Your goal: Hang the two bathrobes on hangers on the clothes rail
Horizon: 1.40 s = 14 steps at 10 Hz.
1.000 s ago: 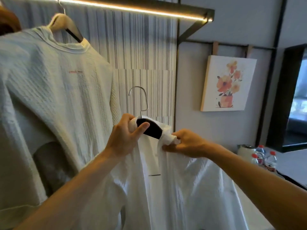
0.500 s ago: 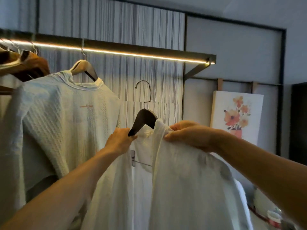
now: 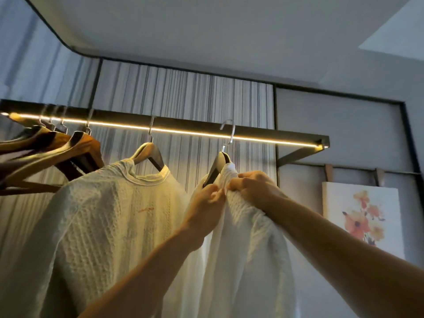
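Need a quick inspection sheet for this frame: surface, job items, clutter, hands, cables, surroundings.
Surface: no table or floor in view; the clothes rail with a lit strip is the work area.
Job's things: first bathrobe hangs from the rail on its hanger; second bathrobe is on a second hanger whose hook is at the rail, whether seated cannot be told.
Clutter: empty wooden hangers bunched at the rail's left end.
Grippers: left hand and right hand both grip the second bathrobe's collar.
Cables: nothing seen.
Surroundings: striped wall panel; flower painting at right.
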Each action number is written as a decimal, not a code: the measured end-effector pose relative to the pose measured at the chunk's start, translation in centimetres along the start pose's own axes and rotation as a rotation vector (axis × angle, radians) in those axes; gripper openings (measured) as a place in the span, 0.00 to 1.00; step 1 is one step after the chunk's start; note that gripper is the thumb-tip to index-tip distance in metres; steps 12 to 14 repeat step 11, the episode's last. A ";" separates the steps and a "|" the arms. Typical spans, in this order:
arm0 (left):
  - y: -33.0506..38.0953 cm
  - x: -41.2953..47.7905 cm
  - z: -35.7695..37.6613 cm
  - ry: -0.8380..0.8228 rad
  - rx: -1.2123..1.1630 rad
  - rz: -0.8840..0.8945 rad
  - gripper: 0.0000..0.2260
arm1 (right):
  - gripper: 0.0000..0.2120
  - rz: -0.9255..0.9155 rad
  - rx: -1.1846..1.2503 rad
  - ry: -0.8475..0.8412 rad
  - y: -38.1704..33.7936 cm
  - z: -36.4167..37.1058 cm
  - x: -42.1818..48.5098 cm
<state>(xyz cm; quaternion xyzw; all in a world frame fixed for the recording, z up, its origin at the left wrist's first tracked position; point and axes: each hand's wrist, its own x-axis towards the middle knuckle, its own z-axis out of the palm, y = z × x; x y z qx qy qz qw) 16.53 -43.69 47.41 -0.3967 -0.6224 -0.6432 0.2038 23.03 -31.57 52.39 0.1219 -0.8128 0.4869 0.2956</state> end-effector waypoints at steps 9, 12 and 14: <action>-2.2 6.3 -4.9 0.185 0.083 -0.086 0.11 | 0.09 0.117 -0.314 0.023 -3.7 5.1 8.6; -1.5 1.9 -4.1 0.280 0.486 0.112 0.10 | 0.13 -0.037 -0.242 0.200 -1.2 2.0 1.9; -1.5 1.9 -4.1 0.280 0.486 0.112 0.10 | 0.13 -0.037 -0.242 0.200 -1.2 2.0 1.9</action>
